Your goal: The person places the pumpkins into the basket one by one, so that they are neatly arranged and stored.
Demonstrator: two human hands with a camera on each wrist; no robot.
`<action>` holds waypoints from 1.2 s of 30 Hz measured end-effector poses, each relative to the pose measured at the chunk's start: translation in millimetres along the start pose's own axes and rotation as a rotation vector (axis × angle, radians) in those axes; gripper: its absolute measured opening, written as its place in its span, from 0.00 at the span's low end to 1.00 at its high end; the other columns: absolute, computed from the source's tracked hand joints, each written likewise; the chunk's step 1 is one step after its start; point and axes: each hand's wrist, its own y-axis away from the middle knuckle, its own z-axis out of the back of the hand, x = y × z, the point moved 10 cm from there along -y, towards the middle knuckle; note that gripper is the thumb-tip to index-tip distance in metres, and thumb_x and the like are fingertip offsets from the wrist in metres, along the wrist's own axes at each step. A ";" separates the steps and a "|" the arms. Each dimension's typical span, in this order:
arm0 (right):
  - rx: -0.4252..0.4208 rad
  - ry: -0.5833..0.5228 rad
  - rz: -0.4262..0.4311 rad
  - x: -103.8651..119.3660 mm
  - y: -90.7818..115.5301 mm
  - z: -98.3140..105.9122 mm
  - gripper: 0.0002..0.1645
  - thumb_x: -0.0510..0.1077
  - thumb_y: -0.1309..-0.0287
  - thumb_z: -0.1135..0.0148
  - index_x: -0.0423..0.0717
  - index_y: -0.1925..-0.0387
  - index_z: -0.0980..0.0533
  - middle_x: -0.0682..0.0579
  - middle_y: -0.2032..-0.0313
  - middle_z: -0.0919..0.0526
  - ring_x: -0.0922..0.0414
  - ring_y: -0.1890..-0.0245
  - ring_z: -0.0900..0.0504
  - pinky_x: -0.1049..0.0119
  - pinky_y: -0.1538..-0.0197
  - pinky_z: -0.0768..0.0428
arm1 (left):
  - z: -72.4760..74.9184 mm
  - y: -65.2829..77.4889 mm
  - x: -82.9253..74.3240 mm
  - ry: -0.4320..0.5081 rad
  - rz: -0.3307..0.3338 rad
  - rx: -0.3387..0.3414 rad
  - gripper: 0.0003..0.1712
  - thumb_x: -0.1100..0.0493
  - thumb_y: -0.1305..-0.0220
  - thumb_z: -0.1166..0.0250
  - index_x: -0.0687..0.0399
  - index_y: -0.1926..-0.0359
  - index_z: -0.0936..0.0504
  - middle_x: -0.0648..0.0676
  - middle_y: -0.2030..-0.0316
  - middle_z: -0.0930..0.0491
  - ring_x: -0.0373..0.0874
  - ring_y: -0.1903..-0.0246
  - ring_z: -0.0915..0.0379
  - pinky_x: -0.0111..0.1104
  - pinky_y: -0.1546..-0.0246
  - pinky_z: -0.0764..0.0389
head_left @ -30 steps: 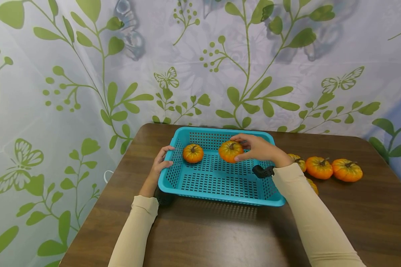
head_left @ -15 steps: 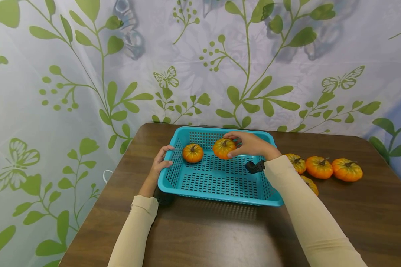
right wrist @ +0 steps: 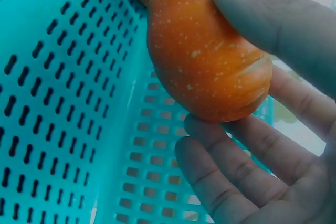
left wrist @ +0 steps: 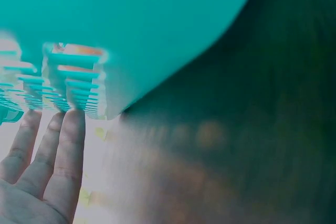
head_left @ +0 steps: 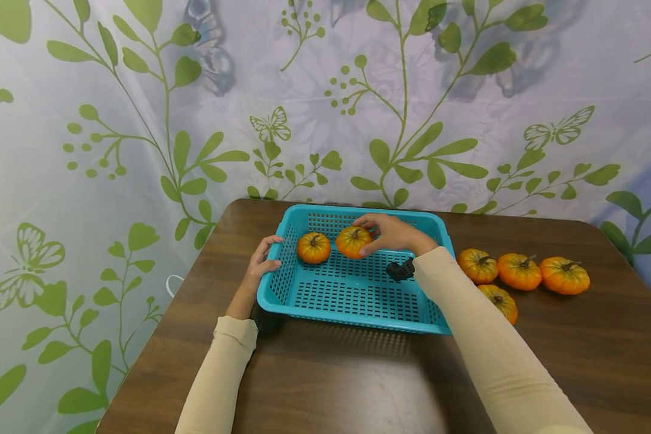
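My right hand [head_left: 387, 234] holds a small orange pumpkin [head_left: 351, 243] inside the turquoise plastic basket [head_left: 358, 325]. In the right wrist view the thumb [right wrist: 262, 14] lies on one side of the pumpkin [right wrist: 205, 51] and the fingers support the other, over the slotted floor. A second pumpkin [head_left: 313, 248] sits just left of it, near the basket's left wall. My left hand [head_left: 260, 262] rests against the basket's left rim. Its straight fingers [left wrist: 72, 145] touch the outside of the slotted wall in the left wrist view.
Several more pumpkins lie on the brown table [head_left: 325, 380] right of the basket, among them one at the far right [head_left: 564, 276] and one nearer the front [head_left: 499, 301]. A patterned curtain [head_left: 325, 120] hangs behind the table.
My right hand has carried its pumpkin leftward in the basket, closer to the other pumpkin. The left hand has stayed at the rim.
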 end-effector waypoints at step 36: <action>0.015 0.048 -0.097 -27.2 -15.4 -33.1 0.42 0.42 0.34 0.24 0.40 0.23 0.32 0.31 0.27 0.30 0.32 0.29 0.26 0.40 0.32 0.23 | 1.9 0.0 -0.3 -0.007 0.014 -0.015 0.31 0.65 0.39 0.47 0.71 0.35 0.39 0.82 0.33 0.34 0.57 0.46 0.24 0.33 0.50 0.17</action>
